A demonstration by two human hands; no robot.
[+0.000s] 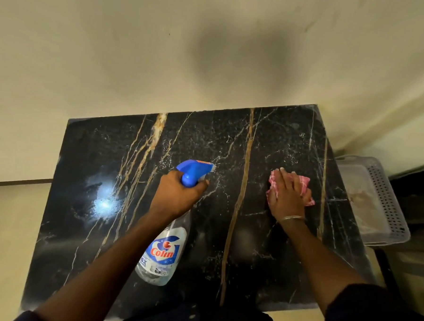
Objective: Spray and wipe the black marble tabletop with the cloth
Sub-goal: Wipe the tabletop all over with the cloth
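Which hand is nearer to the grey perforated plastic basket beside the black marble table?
Right. The right hand presses the pink cloth flat, left of the basket. The left hand grips the clear, blue-headed spray bottle farther left, near the middle of the tabletop.

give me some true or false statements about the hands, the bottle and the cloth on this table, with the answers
1. The left hand grips the spray bottle just below its blue trigger head. True.
2. The pink cloth lies at the table's left edge. False: it lies right of the bottle, under the right hand.
3. The right hand lies flat on the cloth. True.
4. The bottle stands upright on the black marble tabletop. False: it is held tilted, nozzle pointing away from the person.
5. The perforated plastic basket sits in the middle of the tabletop. False: it is beside the table's right edge.
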